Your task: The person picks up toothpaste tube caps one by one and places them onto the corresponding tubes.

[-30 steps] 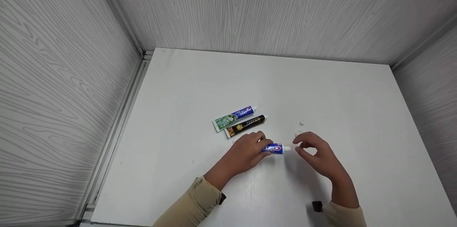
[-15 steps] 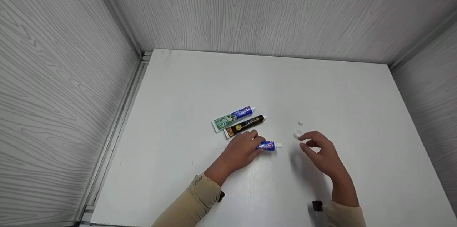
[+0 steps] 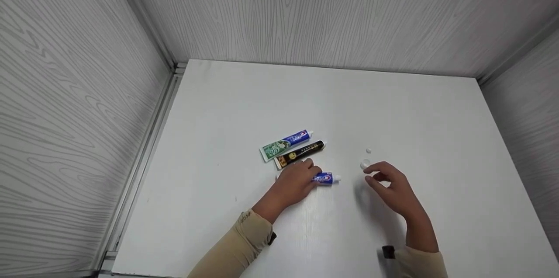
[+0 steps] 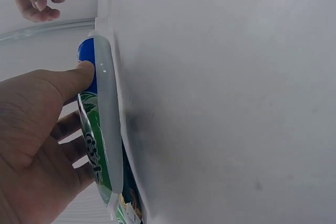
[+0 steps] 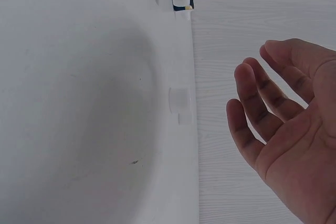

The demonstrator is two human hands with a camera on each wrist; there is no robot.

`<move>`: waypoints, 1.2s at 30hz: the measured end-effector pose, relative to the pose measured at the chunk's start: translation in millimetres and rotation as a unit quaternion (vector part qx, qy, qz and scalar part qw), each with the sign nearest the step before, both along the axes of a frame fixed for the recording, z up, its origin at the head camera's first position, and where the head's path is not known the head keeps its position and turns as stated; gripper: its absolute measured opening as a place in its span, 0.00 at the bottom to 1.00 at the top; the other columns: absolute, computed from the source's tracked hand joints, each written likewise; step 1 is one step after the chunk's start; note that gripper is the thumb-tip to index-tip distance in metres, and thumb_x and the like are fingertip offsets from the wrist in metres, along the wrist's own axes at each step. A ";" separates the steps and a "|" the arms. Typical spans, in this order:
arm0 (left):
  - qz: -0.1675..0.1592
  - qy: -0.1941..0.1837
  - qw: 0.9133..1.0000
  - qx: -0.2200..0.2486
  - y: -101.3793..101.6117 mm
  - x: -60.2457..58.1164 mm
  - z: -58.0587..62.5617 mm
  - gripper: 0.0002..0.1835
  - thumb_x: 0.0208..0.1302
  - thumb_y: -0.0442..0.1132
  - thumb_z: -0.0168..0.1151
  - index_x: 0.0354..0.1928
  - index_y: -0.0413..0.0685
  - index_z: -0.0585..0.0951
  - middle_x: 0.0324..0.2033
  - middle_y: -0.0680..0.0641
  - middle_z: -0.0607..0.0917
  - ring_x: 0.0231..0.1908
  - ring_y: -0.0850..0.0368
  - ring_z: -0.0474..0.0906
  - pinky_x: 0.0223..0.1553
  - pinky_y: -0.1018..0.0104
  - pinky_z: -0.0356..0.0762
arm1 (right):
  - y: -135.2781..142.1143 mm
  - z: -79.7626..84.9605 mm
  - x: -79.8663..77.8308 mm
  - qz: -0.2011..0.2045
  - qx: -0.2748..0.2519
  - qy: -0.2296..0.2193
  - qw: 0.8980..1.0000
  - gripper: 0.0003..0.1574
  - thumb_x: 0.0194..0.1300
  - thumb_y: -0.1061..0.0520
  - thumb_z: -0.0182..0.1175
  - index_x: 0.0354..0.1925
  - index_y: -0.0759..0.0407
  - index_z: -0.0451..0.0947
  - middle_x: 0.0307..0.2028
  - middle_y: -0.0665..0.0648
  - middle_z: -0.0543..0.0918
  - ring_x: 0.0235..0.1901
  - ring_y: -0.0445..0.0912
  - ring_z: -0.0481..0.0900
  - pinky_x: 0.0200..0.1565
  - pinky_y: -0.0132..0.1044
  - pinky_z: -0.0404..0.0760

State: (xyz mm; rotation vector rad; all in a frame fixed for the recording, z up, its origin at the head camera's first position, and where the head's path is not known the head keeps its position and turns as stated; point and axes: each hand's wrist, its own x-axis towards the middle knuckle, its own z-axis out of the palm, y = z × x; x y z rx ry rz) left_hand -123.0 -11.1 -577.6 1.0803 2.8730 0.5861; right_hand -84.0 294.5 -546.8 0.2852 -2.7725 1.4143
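Observation:
My left hand [image 3: 297, 184] holds a blue and green toothpaste tube [image 3: 325, 178] low at the table. In the left wrist view the thumb lies on the tube's blue part, with the fingers behind its green part. Its white nozzle end points right. My right hand [image 3: 391, 188] hovers to the right, apart from the tube, its fingers loosely bent with nothing between them. Just beyond its fingertips a round white cap [image 3: 365, 164] sits on the table. A smaller white cap [image 3: 368, 150] lies farther back.
A second blue and green toothpaste tube [image 3: 286, 145] and a black toothpaste tube [image 3: 300, 154] lie side by side behind my left hand. The white table [image 3: 209, 107] has grey wood-grain panels [image 3: 305, 15] at its back and sides.
My left hand has drawn the tube left and lowered it, away from my right hand. My right hand has shifted slightly right from near the nozzle.

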 end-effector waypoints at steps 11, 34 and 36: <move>-0.003 -0.027 0.999 0.017 -2.8 0.6 1.3 0.17 0.78 0.48 0.64 0.62 0.51 0.83 0.45 0.48 0.81 0.40 0.55 0.77 0.43 0.58 0.78 | 3.7 -2.9 -2.0 0.013 0.006 -0.015 1.000 0.11 0.74 0.60 0.67 0.53 0.58 0.84 0.53 0.51 0.86 0.45 0.40 0.83 0.52 0.26 0.79; 0.023 -0.051 0.997 0.050 -10.7 -9.6 11.0 0.18 0.77 0.49 0.65 0.61 0.50 0.85 0.49 0.48 0.84 0.48 0.54 0.81 0.52 0.56 0.81 | 12.8 -1.8 -33.4 -0.023 0.032 0.010 0.999 0.12 0.74 0.57 0.68 0.53 0.56 0.85 0.49 0.56 0.88 0.41 0.42 0.83 0.47 0.31 0.79; 0.029 -0.041 0.997 0.064 -12.8 -12.8 11.7 0.17 0.76 0.49 0.66 0.59 0.50 0.86 0.48 0.48 0.84 0.48 0.54 0.81 0.51 0.57 0.80 | 15.3 -2.0 -38.9 -0.027 0.031 0.017 0.999 0.13 0.74 0.58 0.68 0.54 0.58 0.85 0.49 0.58 0.88 0.40 0.42 0.82 0.46 0.31 0.79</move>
